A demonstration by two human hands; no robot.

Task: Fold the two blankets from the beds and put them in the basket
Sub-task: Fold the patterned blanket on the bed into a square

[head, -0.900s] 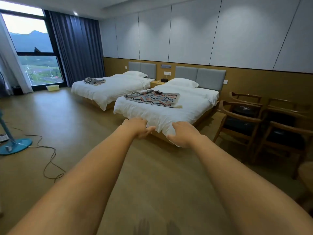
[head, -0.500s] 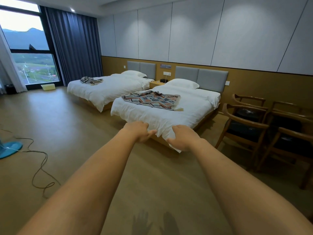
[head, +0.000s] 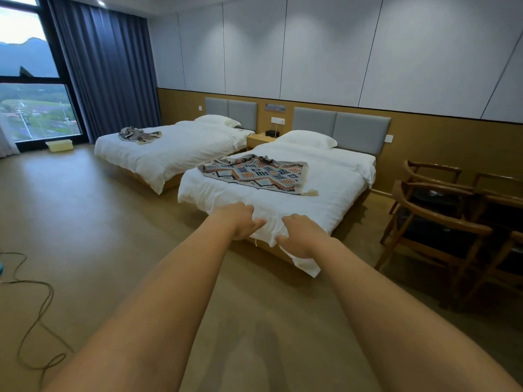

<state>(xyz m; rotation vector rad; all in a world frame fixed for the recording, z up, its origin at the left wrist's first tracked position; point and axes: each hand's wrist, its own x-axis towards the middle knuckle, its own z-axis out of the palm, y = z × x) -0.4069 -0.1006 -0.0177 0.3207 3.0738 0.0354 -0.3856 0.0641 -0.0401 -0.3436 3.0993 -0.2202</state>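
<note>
Over the last second the near bed [head: 339,190] had loomed closer, so the walk to the first blanket looked nearly done. The patterned blanket [head: 254,175] lay spread across the bed's middle. The grey blanket [head: 138,134] sat crumpled near the far bed's [head: 181,154] window-side edge, with the pale basket [head: 59,145] beyond it.

The left hand [head: 240,220] and right hand [head: 300,236] reached toward the foot corner, fingers loosely curled and holding nothing. Wooden chairs [head: 441,222] crowded the bed's right edge, while the floor to the left lay open.

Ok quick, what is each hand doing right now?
Left hand: open, fingers loosely curled, holding nothing.
Right hand: open, fingers loosely curled, holding nothing.
</note>
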